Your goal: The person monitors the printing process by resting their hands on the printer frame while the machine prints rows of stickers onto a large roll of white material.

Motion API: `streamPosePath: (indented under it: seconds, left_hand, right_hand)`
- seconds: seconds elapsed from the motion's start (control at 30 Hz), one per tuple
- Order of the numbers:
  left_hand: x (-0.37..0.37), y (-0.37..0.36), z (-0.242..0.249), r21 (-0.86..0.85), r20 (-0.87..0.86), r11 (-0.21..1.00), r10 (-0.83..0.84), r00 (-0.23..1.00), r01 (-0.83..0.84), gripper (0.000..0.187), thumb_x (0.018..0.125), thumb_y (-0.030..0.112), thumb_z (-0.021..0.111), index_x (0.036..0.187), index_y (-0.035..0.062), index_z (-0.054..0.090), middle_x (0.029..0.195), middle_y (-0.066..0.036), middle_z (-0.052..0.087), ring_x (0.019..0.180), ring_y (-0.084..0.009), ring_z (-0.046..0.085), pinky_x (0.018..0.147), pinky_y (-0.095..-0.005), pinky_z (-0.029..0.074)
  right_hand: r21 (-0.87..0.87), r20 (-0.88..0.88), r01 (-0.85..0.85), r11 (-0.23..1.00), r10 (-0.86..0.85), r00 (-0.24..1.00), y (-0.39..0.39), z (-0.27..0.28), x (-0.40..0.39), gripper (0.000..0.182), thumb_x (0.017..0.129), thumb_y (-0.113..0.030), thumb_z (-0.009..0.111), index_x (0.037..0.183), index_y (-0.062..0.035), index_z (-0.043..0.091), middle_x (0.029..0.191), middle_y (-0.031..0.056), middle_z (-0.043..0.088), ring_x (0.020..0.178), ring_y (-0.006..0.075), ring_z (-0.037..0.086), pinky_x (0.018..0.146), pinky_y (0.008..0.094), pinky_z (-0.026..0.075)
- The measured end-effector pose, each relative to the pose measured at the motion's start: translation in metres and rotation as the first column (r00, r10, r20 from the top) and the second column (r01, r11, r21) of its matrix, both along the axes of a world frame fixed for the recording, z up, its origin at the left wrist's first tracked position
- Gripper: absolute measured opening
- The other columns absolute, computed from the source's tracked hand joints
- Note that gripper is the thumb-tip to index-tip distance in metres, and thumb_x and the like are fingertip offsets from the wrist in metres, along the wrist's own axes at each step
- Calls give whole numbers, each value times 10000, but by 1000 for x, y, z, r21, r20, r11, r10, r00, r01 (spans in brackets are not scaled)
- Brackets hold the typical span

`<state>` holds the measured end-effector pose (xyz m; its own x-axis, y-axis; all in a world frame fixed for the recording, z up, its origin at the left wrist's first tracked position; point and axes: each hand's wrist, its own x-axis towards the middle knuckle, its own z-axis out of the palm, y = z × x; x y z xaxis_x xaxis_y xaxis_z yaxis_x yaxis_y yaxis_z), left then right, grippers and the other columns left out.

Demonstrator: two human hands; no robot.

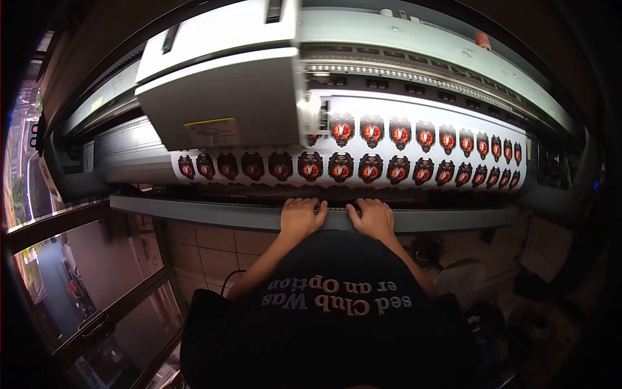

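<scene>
My left hand rests on the long grey front bar of a wide-format printer, palm down, fingertips at the bar's far edge. Close beside it, my right hand lies on the same bar in the same way, thumb pointing inward. Neither hand shows anything held. Beyond the bar, a white printed sheet carries two rows of black-and-red emblems. Over the left part of the sheet sits a large white printer carriage, slightly blurred at its right edge. It hides some emblems in the upper row.
Behind the sheet runs a carriage rail with a pale cover. A small orange-brown object sits on that cover. A framed glass door stands at lower left, beside a tiled floor. Dark clutter lies at lower right.
</scene>
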<state>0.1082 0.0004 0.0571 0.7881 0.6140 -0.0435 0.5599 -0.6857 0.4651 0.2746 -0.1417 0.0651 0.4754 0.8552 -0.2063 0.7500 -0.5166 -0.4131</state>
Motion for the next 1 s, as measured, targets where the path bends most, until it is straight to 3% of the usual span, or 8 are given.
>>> streamPosePath:
  seconds: [0.2,0.4,0.47,0.67,1.0]
  left_hand:
    - [1,1,2,-48,30,998,31,999,-30,332,886,339,629,711,67,701,664,-100,679,670,-297,673,761,-418,507]
    - [2,1,2,-41,19,999,25,1000,-24,375,907,384,585,775,59,717,692,-128,691,709,-319,686,768,-443,510]
    - [1,1,1,-58,-65,998,20,998,-24,407,917,402,571,782,50,725,701,-144,693,717,-325,689,767,-450,511]
    - [1,1,-1,-88,-53,995,34,998,-39,418,912,402,589,749,43,727,691,-154,688,696,-331,684,751,-449,510]
    - [3,2,7,-57,-22,998,13,1000,-14,364,908,346,623,731,45,723,663,-149,679,655,-331,677,708,-438,519]
  right_hand:
    - [22,9,-18,1000,18,1000,-1,-2,0,363,924,-424,613,862,-81,717,806,114,699,809,318,689,736,437,537]
    - [80,31,-28,996,26,999,-5,-8,0,364,929,-421,623,872,-74,719,812,105,699,799,311,687,751,432,542]
    - [28,10,-28,999,27,1000,-5,-7,0,382,945,-439,607,894,-78,722,832,101,702,825,311,687,774,436,542]
    - [-54,-100,6,999,-11,995,-3,-4,0,454,966,-476,543,923,-55,708,893,143,697,912,350,674,874,475,517]
    - [-3,-60,5,1000,-5,998,-2,-3,0,446,957,-459,560,852,-53,713,820,138,696,845,339,682,787,475,530]
